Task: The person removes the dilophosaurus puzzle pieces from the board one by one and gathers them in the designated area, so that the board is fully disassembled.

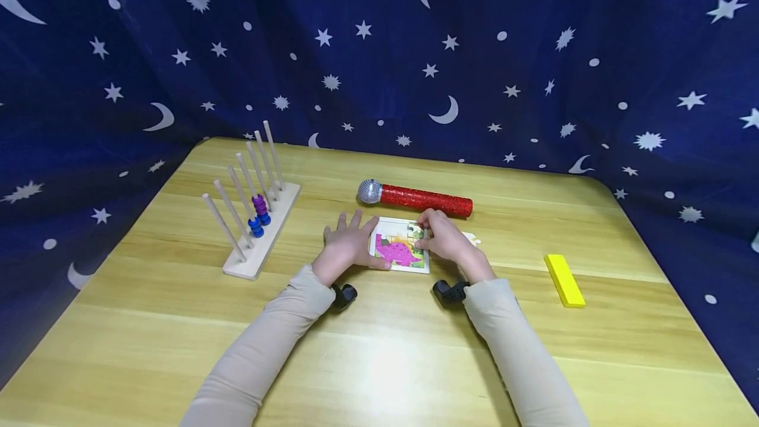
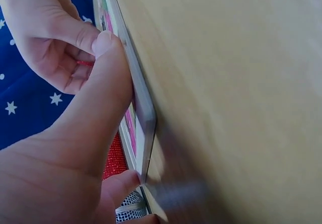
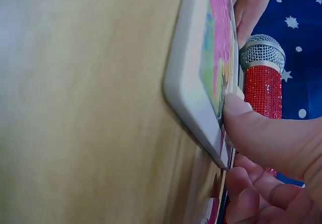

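A dinosaur puzzle (image 1: 398,252) lies flat on a table (image 1: 332,361), near a red microphone (image 1: 427,199). The left hand (image 1: 348,246), fingers spread, rests its thumb on the near edge. The right hand (image 1: 449,240), fingers bent, touches the puzzle's right side with its thumb; whether it grips anything cannot be told.

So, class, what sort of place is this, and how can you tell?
Probably a tabletop play corner: a moon-and-star curtain hangs behind a wooden table, which holds a dinosaur puzzle and a peg rack.
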A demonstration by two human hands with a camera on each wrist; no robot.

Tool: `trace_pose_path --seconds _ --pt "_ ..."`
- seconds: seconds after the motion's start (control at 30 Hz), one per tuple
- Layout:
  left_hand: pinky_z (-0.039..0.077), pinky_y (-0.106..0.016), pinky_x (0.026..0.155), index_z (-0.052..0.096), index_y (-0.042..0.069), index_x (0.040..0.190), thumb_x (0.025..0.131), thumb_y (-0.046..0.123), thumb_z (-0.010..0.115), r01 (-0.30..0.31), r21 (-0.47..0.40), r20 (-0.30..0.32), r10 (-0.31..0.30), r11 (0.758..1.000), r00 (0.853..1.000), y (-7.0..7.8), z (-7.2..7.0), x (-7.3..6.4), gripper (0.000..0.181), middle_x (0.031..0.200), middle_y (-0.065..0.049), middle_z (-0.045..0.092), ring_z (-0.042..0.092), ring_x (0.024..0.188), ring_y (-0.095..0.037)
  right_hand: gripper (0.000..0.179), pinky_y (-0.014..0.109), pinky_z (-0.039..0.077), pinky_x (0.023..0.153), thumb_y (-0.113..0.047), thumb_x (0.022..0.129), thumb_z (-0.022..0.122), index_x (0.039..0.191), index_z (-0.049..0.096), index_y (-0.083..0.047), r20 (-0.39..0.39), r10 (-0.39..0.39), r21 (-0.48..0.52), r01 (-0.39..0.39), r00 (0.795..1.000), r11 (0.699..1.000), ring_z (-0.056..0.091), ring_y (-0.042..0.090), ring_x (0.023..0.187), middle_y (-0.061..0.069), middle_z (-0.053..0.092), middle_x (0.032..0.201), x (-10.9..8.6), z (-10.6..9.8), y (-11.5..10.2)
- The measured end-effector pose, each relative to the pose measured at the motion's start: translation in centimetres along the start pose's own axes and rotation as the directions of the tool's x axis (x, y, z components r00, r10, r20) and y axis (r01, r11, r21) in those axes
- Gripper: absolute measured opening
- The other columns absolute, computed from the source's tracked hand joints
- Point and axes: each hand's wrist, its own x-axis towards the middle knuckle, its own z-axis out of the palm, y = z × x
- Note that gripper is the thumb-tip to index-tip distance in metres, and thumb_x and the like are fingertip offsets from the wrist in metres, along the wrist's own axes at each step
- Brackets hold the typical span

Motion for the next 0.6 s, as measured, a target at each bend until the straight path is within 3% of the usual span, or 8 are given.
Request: trace_pose_path --seconds 0.33,0.6 --pt "0.018 -0.063 0.097 0.018 0.027 0.146 0.060 0.071 0.065 0.002 0.015 -0.003 -0.002 1.000 1.000 -0.13 -0.12 0.05 0.107 0.150 -0.012 0.008 0.009 0.133 -0.040 0.033 0.040 0.043 0.077 0.006 0.077 0.066 0.107 0.055 -0.001 -0.083 -0.077 0.021 0.079 0.994 0.997 0.049 0.028 0.088 0.015 0.049 0.096 -0.01 -0.06 0.29" --pt "0.017 -0.063 0.098 0.017 0.027 0.146 0.061 0.071 0.065 -0.007 0.006 0.005 0.007 1.000 1.000 -0.14 0.05 0.13 0.107 0.150 -0.012 0.008 0.008 0.133 -0.040 0.032 0.038 0.046 0.076 0.008 0.077 0.065 0.106 0.056 -0.002 -0.091 -0.090 0.059 0.095 0.992 0.994 0.056 0.024 0.082 0.012 0.059 0.088 -0.02 -0.26 0.80"
